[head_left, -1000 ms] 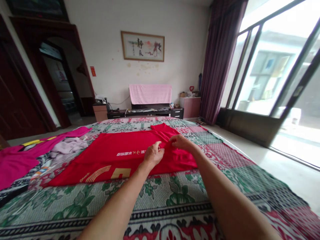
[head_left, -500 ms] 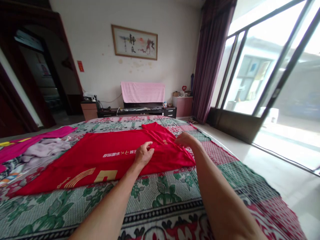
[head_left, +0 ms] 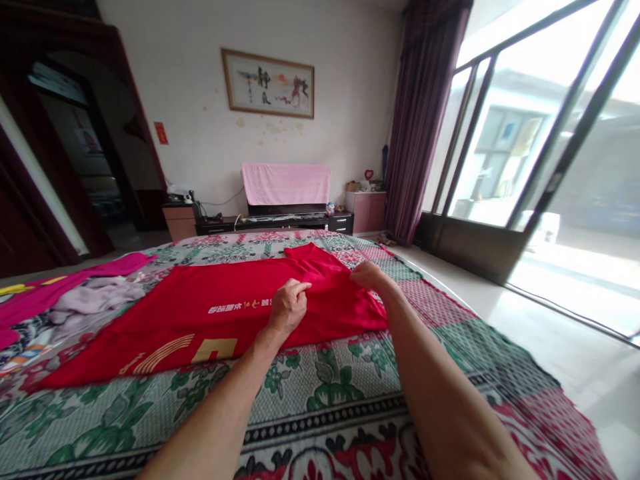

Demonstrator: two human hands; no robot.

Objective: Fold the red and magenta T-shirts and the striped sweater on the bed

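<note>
Lying under & btwn both hands: red garment (head_left: 200, 290), spread mostly flat, gold-printed part stretching left of L hand (head_left: 289, 308). Hands a bit apart, each seemingly pinching cloth: L near the lettering's end, R hand (head_left: 371, 275) at the garment's right-side edge. Vs a moment ago, L fingers have curled in & a small gold mark btwn hands is out of view; prob. means that stretch is now held both sides. Beneath: patterned blanket (head_left: 335, 387). Far left of hands: magenta clothing (head_left: 107, 272), greyish cloth (head_left: 97, 298). Well beyond hands: pink towel (head_left: 287, 185).
</note>
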